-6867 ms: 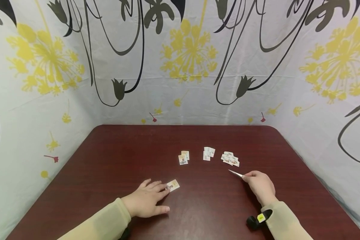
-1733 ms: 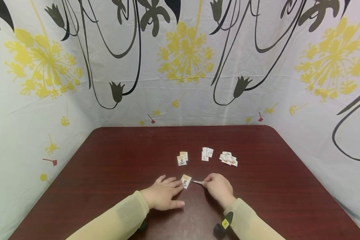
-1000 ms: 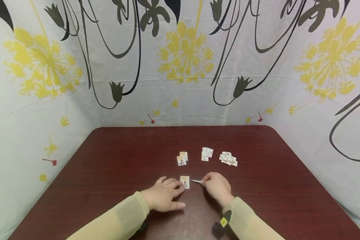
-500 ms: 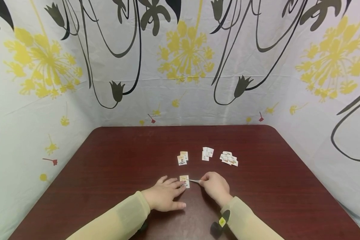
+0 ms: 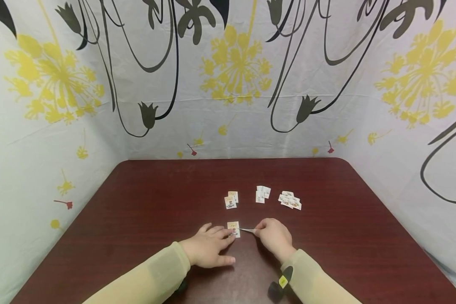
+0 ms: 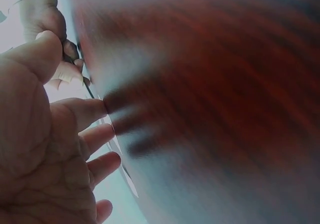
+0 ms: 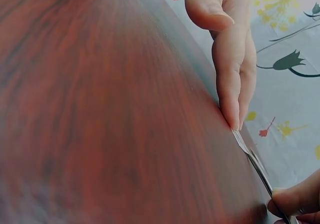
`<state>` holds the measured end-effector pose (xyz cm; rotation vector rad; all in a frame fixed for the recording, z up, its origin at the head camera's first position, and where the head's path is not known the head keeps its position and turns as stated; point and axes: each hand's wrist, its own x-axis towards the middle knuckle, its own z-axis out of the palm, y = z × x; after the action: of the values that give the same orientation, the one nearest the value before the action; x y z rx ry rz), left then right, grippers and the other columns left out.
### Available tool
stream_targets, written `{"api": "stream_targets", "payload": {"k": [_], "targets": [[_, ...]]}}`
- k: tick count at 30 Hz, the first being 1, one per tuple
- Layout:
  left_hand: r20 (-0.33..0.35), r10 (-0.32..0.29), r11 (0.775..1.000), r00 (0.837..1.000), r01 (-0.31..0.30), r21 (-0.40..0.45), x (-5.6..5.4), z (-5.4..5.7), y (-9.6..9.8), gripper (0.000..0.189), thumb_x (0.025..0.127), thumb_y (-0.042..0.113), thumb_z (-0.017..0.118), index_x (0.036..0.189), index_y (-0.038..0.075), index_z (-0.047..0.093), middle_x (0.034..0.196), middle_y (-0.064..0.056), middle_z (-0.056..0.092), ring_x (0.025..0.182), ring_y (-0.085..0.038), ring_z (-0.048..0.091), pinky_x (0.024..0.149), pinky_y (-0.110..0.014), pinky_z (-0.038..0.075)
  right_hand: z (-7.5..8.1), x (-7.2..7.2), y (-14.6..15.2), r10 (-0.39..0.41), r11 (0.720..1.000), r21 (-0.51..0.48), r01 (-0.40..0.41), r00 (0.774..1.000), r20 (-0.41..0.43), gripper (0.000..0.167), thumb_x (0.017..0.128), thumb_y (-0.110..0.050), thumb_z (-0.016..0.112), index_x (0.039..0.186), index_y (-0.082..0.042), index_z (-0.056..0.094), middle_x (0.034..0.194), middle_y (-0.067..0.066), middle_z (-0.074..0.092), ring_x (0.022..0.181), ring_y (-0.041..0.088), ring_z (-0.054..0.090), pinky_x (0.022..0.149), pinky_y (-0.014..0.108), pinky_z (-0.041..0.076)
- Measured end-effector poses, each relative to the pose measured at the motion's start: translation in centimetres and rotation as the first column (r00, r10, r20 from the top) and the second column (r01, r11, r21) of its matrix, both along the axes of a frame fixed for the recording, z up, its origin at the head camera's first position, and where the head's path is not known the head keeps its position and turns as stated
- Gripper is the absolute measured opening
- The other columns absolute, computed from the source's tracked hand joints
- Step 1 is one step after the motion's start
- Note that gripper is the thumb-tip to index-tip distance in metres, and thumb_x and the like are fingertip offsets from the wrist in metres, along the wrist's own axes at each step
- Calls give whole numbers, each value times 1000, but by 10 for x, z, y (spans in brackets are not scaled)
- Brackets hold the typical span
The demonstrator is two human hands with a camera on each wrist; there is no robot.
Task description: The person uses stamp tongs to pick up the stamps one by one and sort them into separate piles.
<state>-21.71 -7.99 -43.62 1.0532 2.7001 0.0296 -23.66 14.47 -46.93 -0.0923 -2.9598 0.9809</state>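
Spread fairly straight, the fingers of my left hand (image 5: 209, 247) rest on the lower left part of a small picture card (image 5: 232, 225) lying on the table. Thin metal tweezers (image 5: 248, 230) are pinched in my right hand (image 5: 275, 238). Their tip reaches the card's right side; whether it grips the edge or lies over it, I cannot tell. In the right wrist view the tweezers (image 7: 261, 173) point at the left hand's fingertips, by the card (image 7: 240, 140) seen nearly edge-on. The left wrist view has the left palm (image 6: 35, 129) up close.
Behind the hands lie three overlapping groups of similar small cards: a left pair (image 5: 230, 202), a middle group (image 5: 260, 196) and a right group (image 5: 290, 200). The dark red table (image 5: 167, 190) ends at a flower-printed cloth (image 5: 213, 139).
Since the oldest frame, the left hand and card have shifted right, and the right hand has brought the tweezers left to the card. The card has turned straighter. Over the last half second little differs.
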Motion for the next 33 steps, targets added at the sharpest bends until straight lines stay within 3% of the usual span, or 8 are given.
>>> {"api": "stream_targets", "payload": {"k": [16, 33], "targets": [[-29, -5, 1000, 1000, 6, 27, -6, 1, -1, 70, 94, 62, 44, 146, 16, 44, 150, 2, 39, 140, -23, 30, 112, -54, 17, 0, -7, 0, -19, 999, -39, 20, 1000, 18, 9, 80, -25, 72, 71, -22, 70, 75, -9, 64, 70, 12, 57, 63, 35, 44], [-62, 71, 997, 996, -71, -7, -47, 3, 16, 71, 94, 62, 43, 149, 18, 39, 155, 3, 33, 142, -22, 27, 113, -53, 15, 11, -44, 6, -88, 992, -90, 89, 996, 21, 10, 80, -26, 67, 75, -19, 72, 86, -3, 68, 80, 19, 60, 67, 37, 43]]}}
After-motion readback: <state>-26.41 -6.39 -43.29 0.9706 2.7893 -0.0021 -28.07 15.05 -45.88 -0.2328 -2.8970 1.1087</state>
